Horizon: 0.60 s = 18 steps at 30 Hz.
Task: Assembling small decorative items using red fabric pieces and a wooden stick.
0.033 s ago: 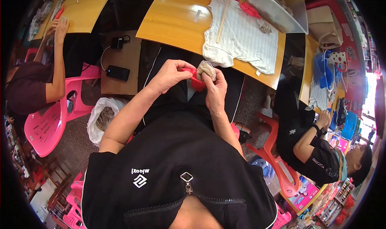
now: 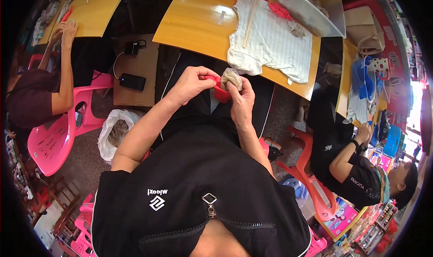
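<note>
Head view: we see hardly any change from the moment just before; both hands keep their place and grip, so the work stands at the same point. The left hand (image 2: 195,84) pinches a red piece (image 2: 221,94) between thumb and fingertips. The right hand (image 2: 243,98) pinches a beige bundle (image 2: 231,78) between thumb and fingers; the bundle looks wrapped in something clear, though we cannot be sure. The red piece runs from the left fingertips to just below the bundle, and we cannot tell whether the right hand holds it too. Both things are held in the air, off the near edge of the table (image 2: 194,18). On that surface, a white cloth (image 2: 275,47) laps over the near edge toward the right end, with a stick (image 2: 249,22) lying on it. A red cloth (image 2: 280,11) lies toward the far edge, beside a tub (image 2: 301,9) near the far right corner.
</note>
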### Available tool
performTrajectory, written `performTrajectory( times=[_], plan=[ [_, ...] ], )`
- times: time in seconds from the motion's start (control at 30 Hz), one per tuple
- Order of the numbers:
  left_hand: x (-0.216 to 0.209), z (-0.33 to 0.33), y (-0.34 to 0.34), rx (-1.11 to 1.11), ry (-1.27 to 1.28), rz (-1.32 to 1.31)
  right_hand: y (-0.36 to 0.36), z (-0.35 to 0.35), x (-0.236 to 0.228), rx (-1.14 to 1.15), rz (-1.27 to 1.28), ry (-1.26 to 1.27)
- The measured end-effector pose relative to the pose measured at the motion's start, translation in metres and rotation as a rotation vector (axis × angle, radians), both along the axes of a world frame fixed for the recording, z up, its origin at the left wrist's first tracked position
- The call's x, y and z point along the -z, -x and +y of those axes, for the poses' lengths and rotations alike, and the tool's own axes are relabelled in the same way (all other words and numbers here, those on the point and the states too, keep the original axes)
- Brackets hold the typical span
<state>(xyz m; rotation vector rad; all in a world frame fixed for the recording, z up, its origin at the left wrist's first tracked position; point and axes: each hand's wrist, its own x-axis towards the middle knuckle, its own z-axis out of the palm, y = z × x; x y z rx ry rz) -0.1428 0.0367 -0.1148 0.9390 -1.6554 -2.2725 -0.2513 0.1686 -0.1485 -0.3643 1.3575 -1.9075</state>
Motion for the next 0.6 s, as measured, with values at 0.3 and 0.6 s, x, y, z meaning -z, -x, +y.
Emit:
performTrajectory(
  times=[0.3,0.6],
  plan=[
    [0.004,0.018,0.003,-0.120,0.056,0.119,-0.005,0.002,0.001,-0.015,0.041,-0.028],
    [0.017,0.025,0.008,-0.410,-0.414,0.428,-0.008,-0.003,-0.017,0.014,0.066,0.019]
  ],
)
